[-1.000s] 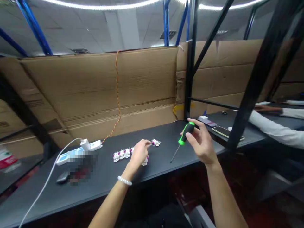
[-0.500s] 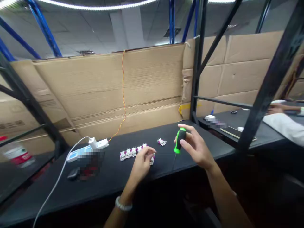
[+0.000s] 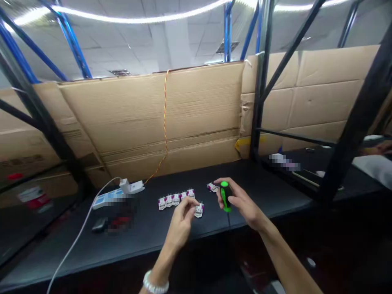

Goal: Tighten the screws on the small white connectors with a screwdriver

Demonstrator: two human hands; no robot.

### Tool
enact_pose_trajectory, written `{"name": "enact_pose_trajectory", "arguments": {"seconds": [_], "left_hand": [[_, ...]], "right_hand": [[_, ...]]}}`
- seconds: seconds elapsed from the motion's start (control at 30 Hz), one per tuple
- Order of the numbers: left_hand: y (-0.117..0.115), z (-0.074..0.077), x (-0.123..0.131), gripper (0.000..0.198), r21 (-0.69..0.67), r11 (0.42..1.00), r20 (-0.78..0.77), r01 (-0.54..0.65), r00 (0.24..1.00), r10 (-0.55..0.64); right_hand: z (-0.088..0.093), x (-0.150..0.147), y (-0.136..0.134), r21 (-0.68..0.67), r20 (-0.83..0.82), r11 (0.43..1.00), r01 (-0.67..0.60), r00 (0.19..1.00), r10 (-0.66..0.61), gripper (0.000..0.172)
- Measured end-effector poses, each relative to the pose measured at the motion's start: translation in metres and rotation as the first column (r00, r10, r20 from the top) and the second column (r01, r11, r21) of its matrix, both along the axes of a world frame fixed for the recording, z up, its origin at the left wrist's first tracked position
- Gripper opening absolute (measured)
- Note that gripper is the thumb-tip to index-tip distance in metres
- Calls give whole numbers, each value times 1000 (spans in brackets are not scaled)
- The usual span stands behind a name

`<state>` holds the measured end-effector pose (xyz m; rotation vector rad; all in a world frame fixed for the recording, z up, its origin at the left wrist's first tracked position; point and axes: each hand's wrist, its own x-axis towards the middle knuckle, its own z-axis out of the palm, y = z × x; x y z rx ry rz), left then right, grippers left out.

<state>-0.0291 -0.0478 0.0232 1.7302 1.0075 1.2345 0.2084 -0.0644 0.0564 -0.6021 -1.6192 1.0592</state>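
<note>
Green and black, the screwdriver (image 3: 226, 197) is held in your right hand (image 3: 246, 207), its handle between thumb and fingers and its thin shaft pointing down by the front edge of the bench (image 3: 143, 239). Your left hand (image 3: 181, 223) has its fingers drawn close together at a white-and-purple part (image 3: 199, 210); you can't tell from this angle whether they grip anything. Just beyond your right fingertips lies a second part (image 3: 212, 187), and to the left of both, five similar pieces (image 3: 176, 199) stand in a row, partly behind your left hand. Farther left you have a power strip (image 3: 102, 200) with a white adapter (image 3: 125, 186) on it. Brown cardboard (image 3: 202, 102) backs the bench, with a twisted orange wire (image 3: 165, 122) hanging down it.
</note>
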Motion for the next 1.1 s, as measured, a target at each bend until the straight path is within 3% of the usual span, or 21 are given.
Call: {"name": "enact_pose_trajectory", "arguments": {"seconds": [0.13, 0.3, 0.5, 0.73, 0.97, 1.1], "left_hand": [[-5, -4, -2, 29, -45, 999, 58, -9, 998, 12], [-11, -7, 1, 35, -90, 992, 226, 93, 972, -70], [-21, -5, 7, 35, -108, 990, 327, 94, 943, -54], [-27, -3, 6, 37, -141, 986, 338, 84, 940, -32], [-30, -1, 5, 39, -169, 976, 439, 138, 897, -51], [-31, 0, 7, 38, -127, 987, 464, 101, 885, -31]], "right_hand": [[-1, -19, 0, -33, 135, 999, 35, 990, -30, 27], [6, -40, -10, 14, 336, 993, 121, 935, -118, 12], [1, -53, -14, 25, 306, 986, 168, 937, -167, 12], [-1, -57, -19, 97, 307, 971, 219, 921, -238, 14], [-4, -62, -18, 103, 319, 973, 205, 920, -227, 15], [-7, -65, -15, 86, 289, 975, 206, 931, -223, 17]]}}
